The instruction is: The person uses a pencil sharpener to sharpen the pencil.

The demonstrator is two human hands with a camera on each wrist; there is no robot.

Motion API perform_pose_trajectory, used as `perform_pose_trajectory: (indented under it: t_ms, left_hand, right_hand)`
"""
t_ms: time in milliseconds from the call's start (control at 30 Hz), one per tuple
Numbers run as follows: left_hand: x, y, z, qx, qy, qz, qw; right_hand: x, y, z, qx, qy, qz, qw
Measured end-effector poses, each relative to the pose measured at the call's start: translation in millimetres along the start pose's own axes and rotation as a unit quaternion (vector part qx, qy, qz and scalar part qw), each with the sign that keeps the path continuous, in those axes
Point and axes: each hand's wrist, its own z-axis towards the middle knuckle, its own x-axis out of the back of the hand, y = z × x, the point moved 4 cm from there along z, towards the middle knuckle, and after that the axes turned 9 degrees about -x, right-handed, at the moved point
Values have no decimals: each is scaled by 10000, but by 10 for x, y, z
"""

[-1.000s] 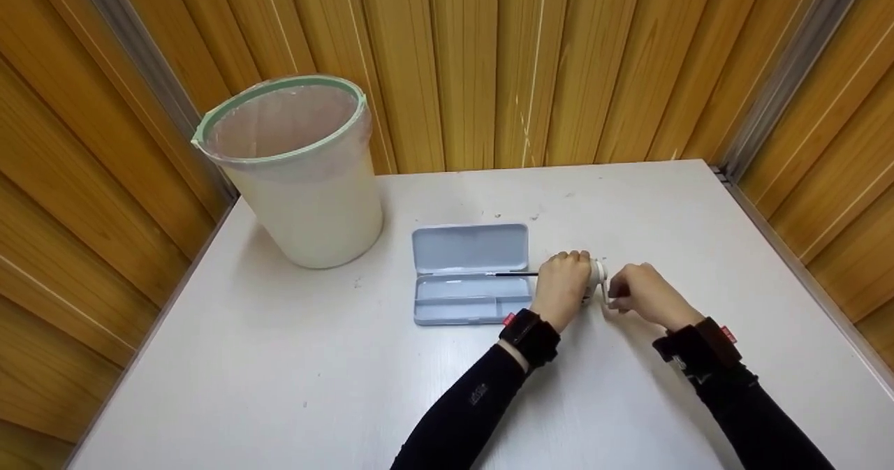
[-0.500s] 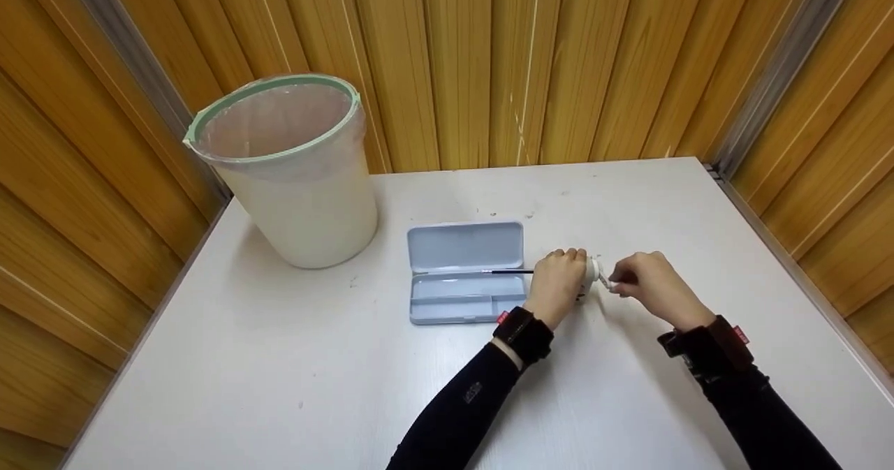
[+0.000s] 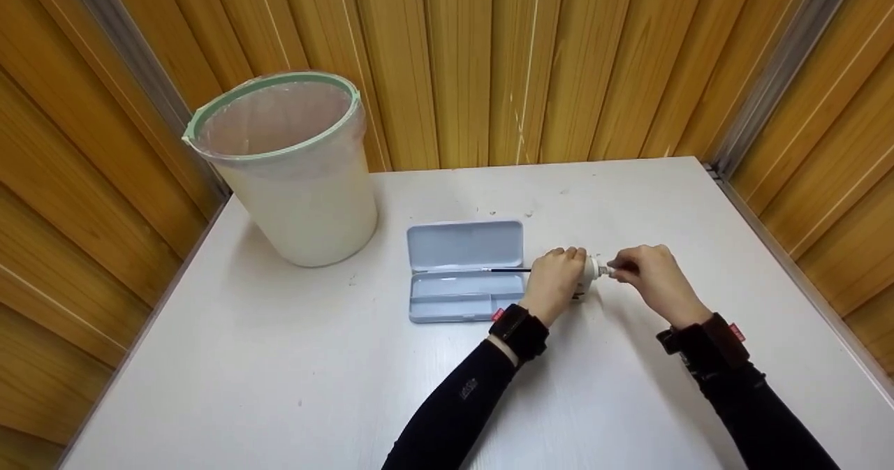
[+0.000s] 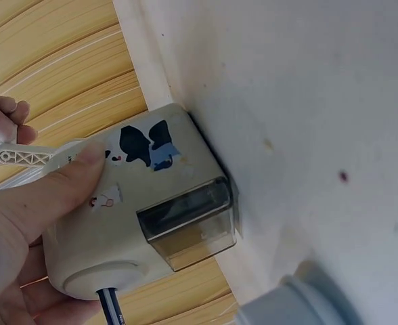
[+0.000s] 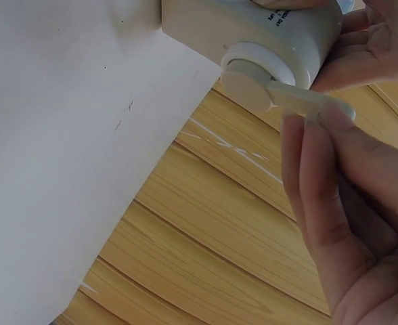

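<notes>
My left hand (image 3: pixel 557 279) grips a white hand-crank pencil sharpener (image 4: pixel 165 162), thumb across its stickered side and fingers round the other. The sharpener has a see-through shavings drawer (image 4: pixel 189 223) and stands on the table. A dark pencil (image 3: pixel 508 269) sticks out of its hole, reaching left over the open case. My right hand (image 3: pixel 654 278) pinches the end of the crank handle (image 5: pixel 307 101) between thumb and fingertips. In the head view the left hand hides most of the sharpener. A light blue pencil case (image 3: pixel 464 250) lies open just left of it, lid back.
A cream trash bin (image 3: pixel 314 211) with a green rim and clear liner stands at the back left of the white table (image 3: pixel 314 386). Wood-patterned panels (image 3: pixel 461 72) rise behind and at both sides. Small specks dot the tabletop.
My right hand has turned the crank handle, its end rising from low beside the sharpener to pointing right. My left hand keeps its grip on the sharpener.
</notes>
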Motion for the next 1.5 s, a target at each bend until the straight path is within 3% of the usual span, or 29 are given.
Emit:
perform_pose_trajectory:
  t_ms: [200, 633, 1000, 1267, 1500]
  left_hand:
    - [-4, -4, 10, 20, 8, 36, 10000]
    - [-3, 5, -9, 14, 136, -22, 9999]
    - [-7, -14, -12, 9, 316, 50, 9995]
    - [-7, -19, -4, 27, 165, -30, 9999]
    - [-1, -16, -15, 13, 250, 16, 9997]
  right_hand:
    - [-12, -8, 33, 60, 394, -111, 9991]
    - [-119, 29, 217, -86, 715, -295, 9970]
    - [-193, 90, 345, -116, 792, -337, 9962]
    - [-249, 154, 400, -104, 794, -277, 9964]
    - [-290, 182, 442, -87, 788, -270, 9965]
